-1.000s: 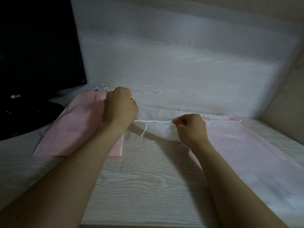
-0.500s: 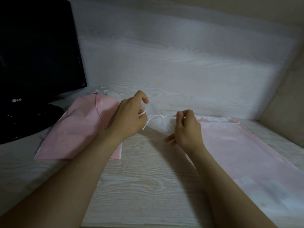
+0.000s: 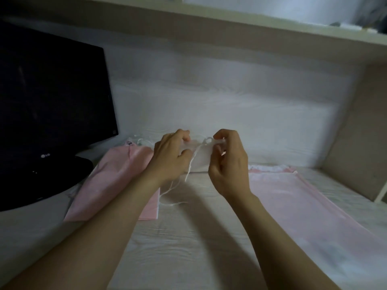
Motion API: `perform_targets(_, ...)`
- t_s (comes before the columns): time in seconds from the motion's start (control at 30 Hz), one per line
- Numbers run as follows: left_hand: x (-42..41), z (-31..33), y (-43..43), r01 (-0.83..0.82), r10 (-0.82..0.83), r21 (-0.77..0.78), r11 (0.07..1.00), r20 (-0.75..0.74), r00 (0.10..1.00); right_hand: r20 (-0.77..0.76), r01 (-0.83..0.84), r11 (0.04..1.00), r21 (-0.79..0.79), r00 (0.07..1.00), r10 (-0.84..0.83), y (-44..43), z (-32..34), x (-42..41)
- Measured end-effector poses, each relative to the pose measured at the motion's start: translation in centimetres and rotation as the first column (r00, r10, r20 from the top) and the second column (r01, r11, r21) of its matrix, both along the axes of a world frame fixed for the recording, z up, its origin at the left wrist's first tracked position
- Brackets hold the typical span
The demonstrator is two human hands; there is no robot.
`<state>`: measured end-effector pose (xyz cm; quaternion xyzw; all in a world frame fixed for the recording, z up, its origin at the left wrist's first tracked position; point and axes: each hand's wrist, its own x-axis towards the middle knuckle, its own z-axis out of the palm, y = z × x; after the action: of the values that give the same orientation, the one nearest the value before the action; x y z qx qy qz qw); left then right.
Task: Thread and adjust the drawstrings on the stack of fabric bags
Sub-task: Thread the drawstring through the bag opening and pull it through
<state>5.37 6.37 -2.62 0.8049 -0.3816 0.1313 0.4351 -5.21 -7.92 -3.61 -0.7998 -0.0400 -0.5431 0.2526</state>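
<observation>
L hand (image 3: 169, 160) & R hand (image 3: 228, 166) both pinch the white bag (image 3: 202, 159) top, lifted over the desk (image 3: 188, 237) btw pink bags (image 3: 117, 181). Imo anchor fabric w/ L, ease the drawstring (image 3: 191, 167) slowly.

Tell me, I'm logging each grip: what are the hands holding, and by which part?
Both pinch the white bag by its top edge, left hand and right hand either side of where the drawstring dangles.
</observation>
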Motion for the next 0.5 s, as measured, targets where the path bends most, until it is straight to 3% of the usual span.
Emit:
perform_targets(0.23, -3.3, 5.3, 1.9, 0.085, -0.078, -0.110, 0.990, 0.062, 0.995, 0.279, 0.174, 0.985, 0.015, 0.945, -0.171, 2.6, 5.0, -2.6)
perform_targets(0.5, -8.6, 13.4, 3.9, 0.201, -0.150, -0.278, 0.940, 0.194, 0.970, 0.387, 0.277, 0.919, 0.282, 0.843, -0.373, 3.7, 9.9, -5.4)
